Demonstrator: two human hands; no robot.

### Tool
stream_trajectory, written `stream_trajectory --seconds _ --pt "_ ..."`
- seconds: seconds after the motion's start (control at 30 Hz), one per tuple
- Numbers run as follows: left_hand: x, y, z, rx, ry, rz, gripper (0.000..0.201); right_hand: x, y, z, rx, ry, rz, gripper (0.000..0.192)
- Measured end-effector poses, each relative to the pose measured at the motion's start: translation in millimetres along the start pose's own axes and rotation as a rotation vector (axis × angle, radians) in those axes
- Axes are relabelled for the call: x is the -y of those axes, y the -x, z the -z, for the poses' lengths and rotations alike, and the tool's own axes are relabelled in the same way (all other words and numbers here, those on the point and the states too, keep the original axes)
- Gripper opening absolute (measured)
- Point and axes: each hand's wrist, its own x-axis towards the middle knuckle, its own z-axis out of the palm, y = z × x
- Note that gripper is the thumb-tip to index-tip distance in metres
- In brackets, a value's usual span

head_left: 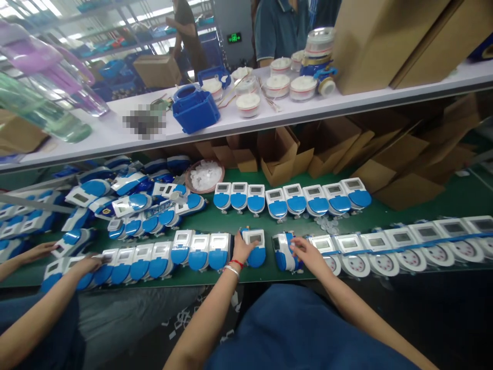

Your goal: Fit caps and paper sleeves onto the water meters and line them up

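Six o'clock: left hand [242,248] clamped on blue-and-white meter [257,254], seemingly steadying it. Four o'clock: right hand [307,252] by turned meter [284,254] — display toward nine, apparently exposing its side; fingers curled, grip impossible to tell.

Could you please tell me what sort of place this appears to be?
Most likely a factory assembly workshop: rows of blue-and-white, meter-like devices with small display windows line a long green workbench, with open brown cardboard boxes behind them, and another worker's arms reach among the devices alongside.
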Motion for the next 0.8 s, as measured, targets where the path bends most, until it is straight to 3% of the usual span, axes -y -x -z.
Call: stream_trajectory --seconds 0.13,0.27,0.4,0.5,0.67,0.8 --pt "7.3 63.7 4.8 0.054 0.117 -0.186 0.082 22.2 -2.3 -10.7 0.129 0.034 0.080 0.037" --pt "22.6 111.4 -1.6 0.126 0.105 -0.172 0.078 36.5 -9.8 -33.3 0.191 0.221 0.250 0.038" --pt "32.7 128.7 -9.1 0.115 0.041 -0.229 0.073 45.3 -13.3 -56.8 0.236 0.521 0.489 0.032" --pt "31.6 132.1 -11.7 0.079 0.054 -0.198 0.078 50.2 -12.9 -68.7 0.300 0.687 0.608 0.025" --pt "1.5 138.9 -2.2 0.088 0.138 -0.009 0.079 54.4 -7.7 -78.5 0.327 0.890 0.615 0.019" --pt "-37.9 144.7 10.8 0.065 0.091 -0.084 0.075 57.5 0.7 -79.9 0.282 0.970 0.612 0.019"
